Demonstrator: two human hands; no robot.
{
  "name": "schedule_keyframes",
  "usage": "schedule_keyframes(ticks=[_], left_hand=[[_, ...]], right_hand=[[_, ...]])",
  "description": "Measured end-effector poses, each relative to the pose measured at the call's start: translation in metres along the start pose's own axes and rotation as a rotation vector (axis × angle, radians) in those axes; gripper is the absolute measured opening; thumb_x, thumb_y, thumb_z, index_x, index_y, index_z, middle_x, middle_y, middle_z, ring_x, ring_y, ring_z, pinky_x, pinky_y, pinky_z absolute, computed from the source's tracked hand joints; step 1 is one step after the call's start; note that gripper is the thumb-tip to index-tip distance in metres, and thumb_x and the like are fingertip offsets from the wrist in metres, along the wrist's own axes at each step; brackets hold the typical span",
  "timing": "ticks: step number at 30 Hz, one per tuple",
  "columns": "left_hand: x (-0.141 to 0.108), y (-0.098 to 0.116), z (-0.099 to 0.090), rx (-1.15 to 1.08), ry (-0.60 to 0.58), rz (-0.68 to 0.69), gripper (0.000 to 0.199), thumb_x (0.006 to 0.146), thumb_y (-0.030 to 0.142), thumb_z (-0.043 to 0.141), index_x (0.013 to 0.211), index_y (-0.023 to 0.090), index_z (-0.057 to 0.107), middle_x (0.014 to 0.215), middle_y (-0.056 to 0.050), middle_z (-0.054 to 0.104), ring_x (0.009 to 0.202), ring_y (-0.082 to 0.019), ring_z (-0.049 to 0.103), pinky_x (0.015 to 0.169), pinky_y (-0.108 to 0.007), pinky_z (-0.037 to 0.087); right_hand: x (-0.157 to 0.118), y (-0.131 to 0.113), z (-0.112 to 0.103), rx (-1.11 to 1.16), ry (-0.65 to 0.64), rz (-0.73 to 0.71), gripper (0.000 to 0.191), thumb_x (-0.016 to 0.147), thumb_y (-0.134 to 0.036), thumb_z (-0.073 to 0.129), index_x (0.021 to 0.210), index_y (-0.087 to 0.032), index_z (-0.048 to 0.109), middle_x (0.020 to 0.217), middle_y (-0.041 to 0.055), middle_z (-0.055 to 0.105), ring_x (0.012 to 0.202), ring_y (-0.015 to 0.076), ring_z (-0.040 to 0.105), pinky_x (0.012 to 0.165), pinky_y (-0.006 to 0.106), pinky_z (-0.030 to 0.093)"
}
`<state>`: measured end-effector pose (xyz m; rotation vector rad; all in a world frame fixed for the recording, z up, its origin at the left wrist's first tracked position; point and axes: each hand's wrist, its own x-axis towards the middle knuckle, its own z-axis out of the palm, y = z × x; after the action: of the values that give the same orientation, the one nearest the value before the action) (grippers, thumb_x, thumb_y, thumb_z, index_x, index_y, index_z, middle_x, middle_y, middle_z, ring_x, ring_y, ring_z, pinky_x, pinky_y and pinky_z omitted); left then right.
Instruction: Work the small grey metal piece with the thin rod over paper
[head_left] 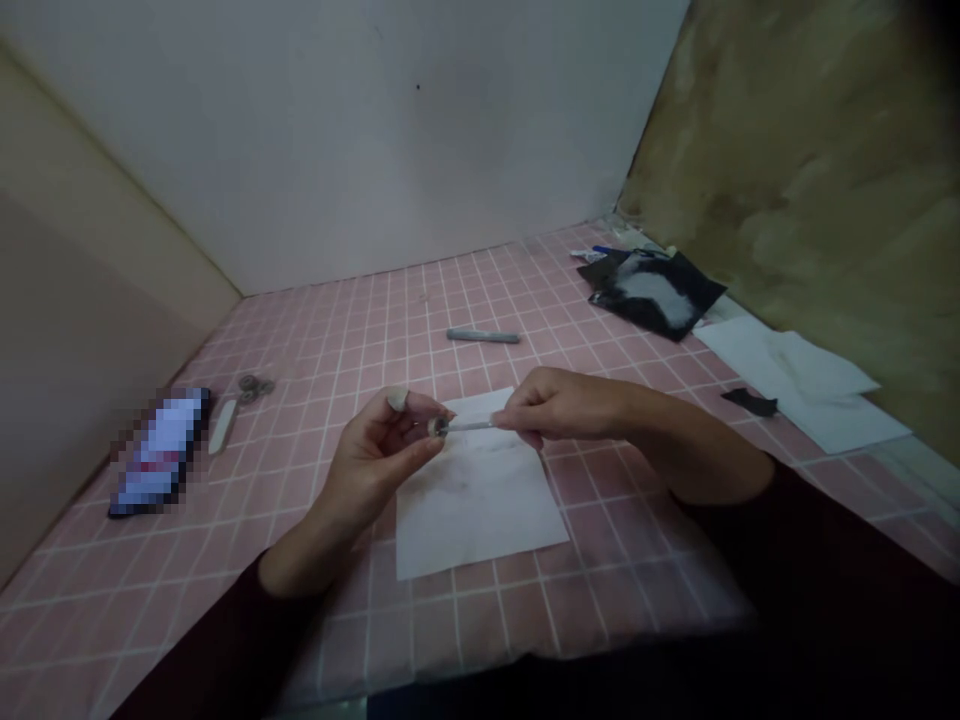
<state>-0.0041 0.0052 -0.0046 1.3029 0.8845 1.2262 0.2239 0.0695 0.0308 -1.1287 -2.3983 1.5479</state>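
Observation:
My left hand (382, 440) pinches a small round piece (438, 427) between thumb and fingers; a pale ring-like band sits on one of its fingers. From the right, my right hand (551, 405) grips a thin light rod (472, 425), whose far end touches the small piece. Both hands are above a white paper sheet (484, 510), which has a faint brownish smudge on its left part. The details of the small piece are too small to tell.
A grey bar (482, 336) lies beyond the hands on the pink checked cloth (337, 340). At left are a pixelated object (161, 450), a white strip (223, 426) and small round pieces (256, 386). At right lie a black sheet (697, 285), white papers (832, 410) and a dark scrap (751, 402).

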Motion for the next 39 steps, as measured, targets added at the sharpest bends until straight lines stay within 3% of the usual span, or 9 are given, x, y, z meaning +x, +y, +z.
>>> schedule_keyframes(ticks=[5,14,20,24,29,34,39], left_hand=[[0.001,-0.002,-0.001,-0.035,-0.003,-0.049,0.022,0.078,0.011,0.079,0.095,0.019,0.068,0.096,-0.002,0.070,0.091,-0.014,0.068,0.082,-0.023,0.056],[0.001,0.001,0.001,-0.103,0.024,-0.218,0.023,0.077,0.017,0.080,0.094,0.017,0.066,0.091,-0.003,0.073,0.083,-0.014,0.071,0.082,-0.025,0.057],[0.000,0.002,0.003,-0.156,0.057,-0.276,0.020,0.079,0.019,0.079,0.094,0.016,0.067,0.087,-0.002,0.072,0.076,-0.012,0.070,0.079,-0.024,0.058],[0.000,0.002,0.002,-0.214,-0.019,-0.289,0.022,0.078,0.022,0.081,0.095,0.016,0.068,0.085,-0.003,0.072,0.075,-0.013,0.071,0.076,-0.024,0.059],[0.000,0.005,0.001,-0.189,0.005,-0.268,0.021,0.079,0.018,0.079,0.097,0.015,0.068,0.088,-0.002,0.072,0.077,-0.012,0.071,0.079,-0.023,0.059],[0.000,0.005,0.003,-0.196,-0.049,-0.292,0.023,0.078,0.021,0.081,0.096,0.015,0.068,0.087,-0.003,0.071,0.077,-0.014,0.070,0.076,-0.025,0.059],[0.000,0.004,0.002,-0.139,0.010,-0.239,0.023,0.077,0.016,0.080,0.096,0.016,0.066,0.094,-0.004,0.072,0.083,-0.013,0.070,0.080,-0.024,0.057]], right_hand=[[-0.001,-0.005,0.003,-0.119,0.124,-0.066,0.044,0.094,-0.037,0.051,0.057,-0.015,0.056,0.050,-0.0044,0.040,0.051,0.0080,0.038,0.058,0.028,0.027],[-0.004,-0.012,0.008,-0.253,0.202,-0.102,0.042,0.095,-0.034,0.051,0.057,-0.015,0.052,0.052,-0.0031,0.043,0.054,0.0081,0.036,0.059,0.029,0.022],[-0.008,-0.010,0.001,-0.220,0.180,-0.115,0.041,0.094,-0.033,0.054,0.057,-0.015,0.052,0.052,-0.0037,0.042,0.054,0.0083,0.039,0.060,0.028,0.025],[-0.005,-0.008,0.001,-0.190,0.155,-0.180,0.041,0.095,-0.034,0.053,0.059,-0.014,0.055,0.053,-0.0039,0.044,0.055,0.0081,0.041,0.061,0.028,0.027],[-0.005,-0.003,-0.004,-0.165,0.128,-0.161,0.041,0.094,-0.036,0.054,0.059,-0.014,0.056,0.052,-0.0048,0.041,0.054,0.0080,0.038,0.060,0.027,0.027],[-0.003,-0.006,0.000,-0.164,0.116,-0.204,0.041,0.094,-0.035,0.054,0.060,-0.014,0.057,0.054,-0.0039,0.046,0.056,0.0081,0.042,0.061,0.027,0.028],[-0.003,-0.004,-0.001,-0.141,0.089,-0.130,0.042,0.094,-0.037,0.053,0.059,-0.014,0.058,0.050,-0.0046,0.041,0.053,0.0082,0.038,0.059,0.028,0.026]])
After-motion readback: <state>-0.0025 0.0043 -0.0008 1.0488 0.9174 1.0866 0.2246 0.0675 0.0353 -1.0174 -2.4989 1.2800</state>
